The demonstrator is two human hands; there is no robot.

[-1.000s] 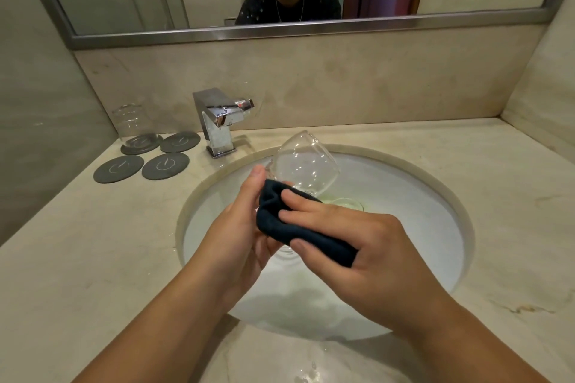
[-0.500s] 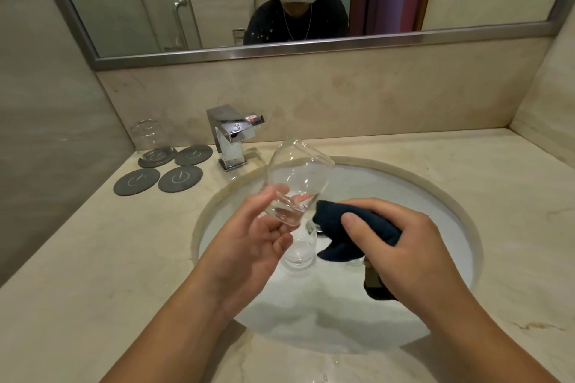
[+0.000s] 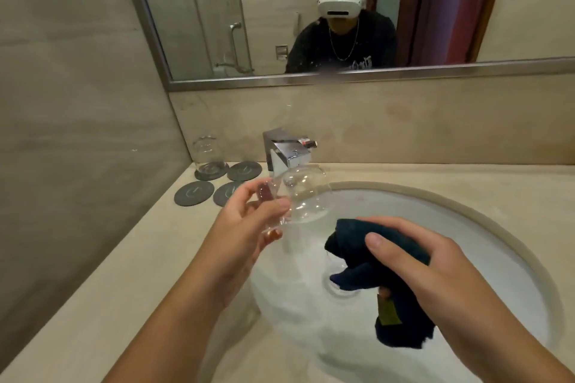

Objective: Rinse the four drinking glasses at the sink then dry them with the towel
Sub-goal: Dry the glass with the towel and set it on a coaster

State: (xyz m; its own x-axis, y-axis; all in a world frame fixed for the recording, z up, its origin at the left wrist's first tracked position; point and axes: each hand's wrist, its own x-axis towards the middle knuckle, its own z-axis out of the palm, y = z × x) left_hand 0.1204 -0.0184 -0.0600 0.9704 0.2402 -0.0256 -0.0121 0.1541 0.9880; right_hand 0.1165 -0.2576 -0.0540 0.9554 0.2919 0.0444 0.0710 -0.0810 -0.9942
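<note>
Left hand: we find the left hand raised over the left edge of the basin, fingers and thumb closed around the base end of a clear drinking glass; the grip is on the narrow end only.
Held glass: tilted, its rounded bowl pointing up and to the right toward the faucet; it sits above the sink, apart from the towel; we cannot tell whether its surface is wet or dry.
Right hand: we note the right hand over the middle of the basin, closed on a bunched dark blue towel; thumb lies across the top of the cloth, fingers wrapped beneath; a tail of the towel with a small tan label hangs below the palm.
Towel and glass: near each other, not touching.
Glass on counter: we record one more glass standing on the rear left coaster, in the corner by the side wall; whether it stands mouth up or down we cannot tell.
Other coasters: three dark round coasters bare, one beside the occupied one, two in front; the fourth partly hidden behind the left hand.
Basin interior: a further clear glass shape appears near the drain under the towel; too blurred for us to confirm.
Counter: pale stone countertop surrounds the oval sink.
Mirror: the mirror above the backsplash reflects a person in a white headset and dark top.
</note>
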